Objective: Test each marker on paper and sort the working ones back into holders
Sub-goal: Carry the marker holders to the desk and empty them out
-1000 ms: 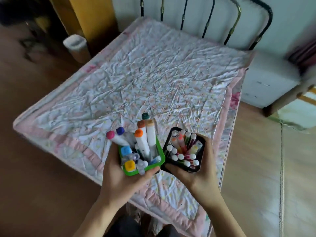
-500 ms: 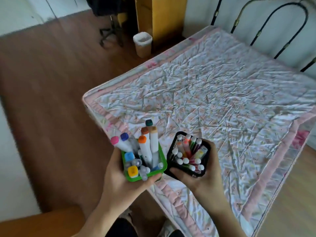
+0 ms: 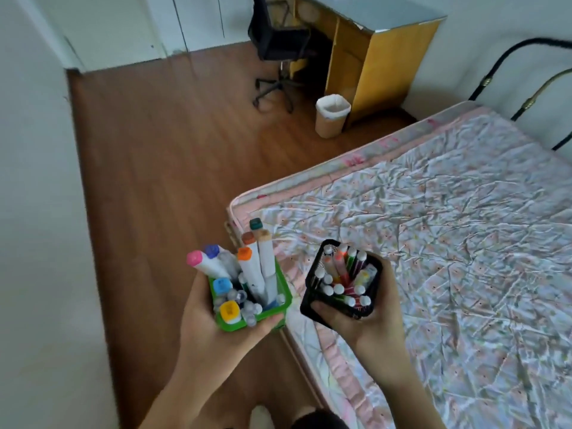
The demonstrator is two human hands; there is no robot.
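Left hand (image 3: 216, 329) cups a green holder (image 3: 280, 300) from below, fingers curled round its base and thumb along the near wall. The holder is packed with thick markers (image 3: 252, 270), white-bodied, standing cap up: pink and purple caps lean out to the far left of the hand, orange, brown, tan and dark green caps rise highest above the fingers, blue and yellow caps sit low, nearest the palm. Right hand (image 3: 368, 329) grips a black holder (image 3: 312, 297), thumb across its near wall, fingers wrapped round the far right side. Inside it stand thin markers (image 3: 342, 270), mostly white-capped, with coloured bodies, tilted slightly away from the palm. The two holders are just beside each other, a narrow gap between, neither resting on anything but the hands. Under the right hand and out beyond it lies a bed (image 3: 448, 243) with a crumpled pale quilt, pink-edged; its corner sits between the two hands. Wooden floor (image 3: 161, 168) under the left hand. Well beyond both hands: a bin (image 3: 332, 117), a black chair (image 3: 275, 38), a yellow desk (image 3: 374, 57).
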